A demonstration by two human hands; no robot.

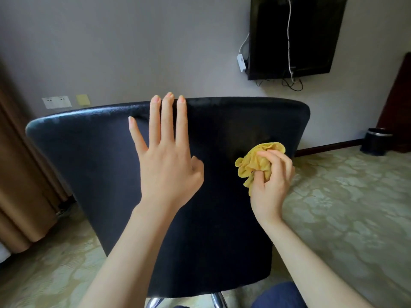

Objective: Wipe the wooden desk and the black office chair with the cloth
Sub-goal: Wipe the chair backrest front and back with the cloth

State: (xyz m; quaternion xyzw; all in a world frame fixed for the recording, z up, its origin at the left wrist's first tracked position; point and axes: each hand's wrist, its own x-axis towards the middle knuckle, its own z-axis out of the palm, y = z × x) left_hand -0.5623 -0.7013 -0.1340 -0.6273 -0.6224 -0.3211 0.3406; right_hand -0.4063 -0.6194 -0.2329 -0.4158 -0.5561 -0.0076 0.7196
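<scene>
A grey wall [133, 41] fills the upper frame behind the black office chair [77, 163], whose backrest spans the centre. Your left hand [166, 167] lies flat on it with fingers spread, probably to steady it. At centre right, your right hand [272, 183] bunches the yellow cloth [253, 162] against the backrest to wipe.

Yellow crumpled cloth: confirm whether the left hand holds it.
No, the right hand grips the yellow crumpled cloth against the black chair backrest; the left hand rests flat.

chair [89, 163] centre, cloth [255, 162] on its rt side, TV [311, 30] on wall [133, 41] behind, bin [375, 142] (prob.) far rt
</scene>
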